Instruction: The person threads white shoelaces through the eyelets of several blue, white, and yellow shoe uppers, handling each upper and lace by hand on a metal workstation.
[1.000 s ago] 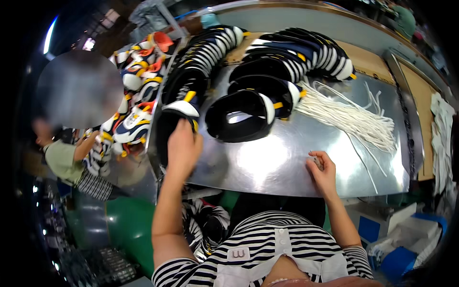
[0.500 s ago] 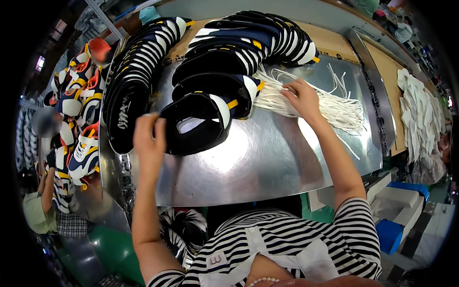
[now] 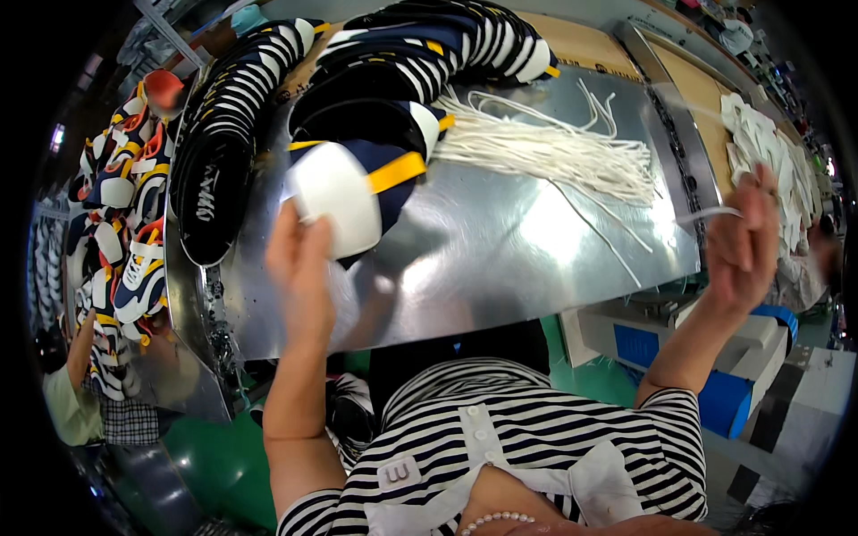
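Observation:
My left hand (image 3: 304, 263) is closed on a shoe upper (image 3: 340, 198), lifted and tilted above the metal table. The upper's white heel panel and yellow tab face me, with navy sides behind. Off the table's right side, my right hand (image 3: 744, 237) is raised, its fingers pinched on a white shoelace (image 3: 710, 213) that trails in a blur. A loose bundle of white shoelaces (image 3: 554, 154) lies on the table between my hands. Right behind the held upper starts a curved row of nested uppers (image 3: 393, 82).
A second row of black uppers (image 3: 214, 179) runs along the table's left edge. Finished-looking navy, white and orange shoes (image 3: 138, 277) hang or stand further left, near another person (image 3: 76, 384). White pieces (image 3: 769, 161) lie on cardboard at right, above a grey-and-blue machine (image 3: 724, 357).
The front upper has been taken up and turned heel toward me in my left hand. My right hand has swung from the lace bundle out to the right with a lace.

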The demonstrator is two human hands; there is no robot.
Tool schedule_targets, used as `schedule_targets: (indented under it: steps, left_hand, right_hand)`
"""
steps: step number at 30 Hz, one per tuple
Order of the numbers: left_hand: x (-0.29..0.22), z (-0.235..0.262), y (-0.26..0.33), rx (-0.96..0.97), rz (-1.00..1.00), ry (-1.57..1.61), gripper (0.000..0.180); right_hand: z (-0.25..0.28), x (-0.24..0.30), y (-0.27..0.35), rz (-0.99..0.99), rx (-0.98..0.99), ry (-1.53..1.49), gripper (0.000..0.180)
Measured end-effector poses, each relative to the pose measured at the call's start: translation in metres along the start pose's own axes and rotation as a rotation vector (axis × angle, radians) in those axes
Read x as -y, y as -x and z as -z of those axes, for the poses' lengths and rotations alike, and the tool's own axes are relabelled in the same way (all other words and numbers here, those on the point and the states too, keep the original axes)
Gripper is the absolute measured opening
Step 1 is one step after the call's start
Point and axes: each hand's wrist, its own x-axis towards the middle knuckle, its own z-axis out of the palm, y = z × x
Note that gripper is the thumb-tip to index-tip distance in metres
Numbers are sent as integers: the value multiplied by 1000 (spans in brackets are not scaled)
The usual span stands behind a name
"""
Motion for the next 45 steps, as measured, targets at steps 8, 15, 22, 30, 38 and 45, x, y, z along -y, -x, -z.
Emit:
schedule_targets:
  steps: [8, 15, 22, 30, 38, 45]
  left_hand:
    - [80, 86, 75, 27, 499, 508, 23]
    - [13, 23, 124, 123, -436, -670, 42]
    - [63, -35, 153, 805, 147, -401, 18]
    - [45, 8, 143, 878, -106, -1004, 33]
    - [9, 34, 48, 486, -164, -1181, 24]
    - [53, 14, -1, 522, 1173, -311, 83]
  right_hand:
    - [-59, -95, 66, -630, -45, -227, 13]
    - [-102, -151, 116, -829, 40, -369, 11]
    - [-85, -164, 113, -782, -22, -429, 13]
    - [-80, -200, 96, -695, -71, -318, 15]
    - [-109, -221, 65, -751, -3, -286, 25]
    - [-111, -245, 68, -778, 96, -73, 18]
